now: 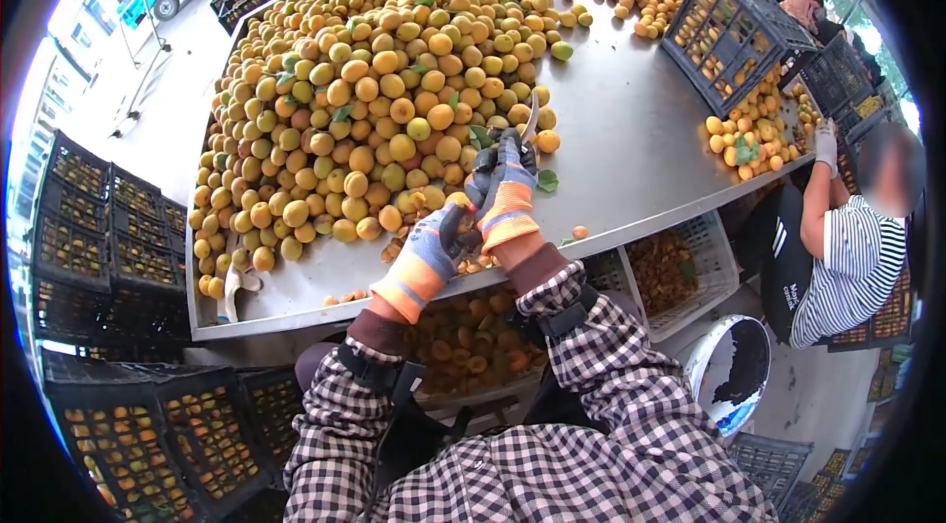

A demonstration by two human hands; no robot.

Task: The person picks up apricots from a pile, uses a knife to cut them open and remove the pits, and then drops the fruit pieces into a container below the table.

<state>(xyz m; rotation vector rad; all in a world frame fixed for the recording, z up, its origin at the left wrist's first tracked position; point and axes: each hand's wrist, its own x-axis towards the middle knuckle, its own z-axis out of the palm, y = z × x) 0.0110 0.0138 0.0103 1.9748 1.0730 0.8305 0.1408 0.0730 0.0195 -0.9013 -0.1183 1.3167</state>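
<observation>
Both my hands wear orange, blue and black gloves at the front edge of a metal table (631, 129). My right hand (506, 190) is wrapped round a knife (533, 116), its curved blade pointing up and away. Beside and slightly below it, my left hand (436, 252) pinches a small yellow-orange fruit (459, 201), mostly covered by the fingers. A large heap of yellow-orange fruit (384, 79) with some green leaves lies just beyond my hands. Cut fruit pieces (478, 264) lie along the edge under them.
Below the table edge stand a bin of halved fruit (473, 346) and a white crate (714, 277). A white bucket (729, 370) is lower right. A seated person (862, 257) is at the right, near a tilted black crate (734, 40). Fruit-filled crates (163, 434) stand at the left.
</observation>
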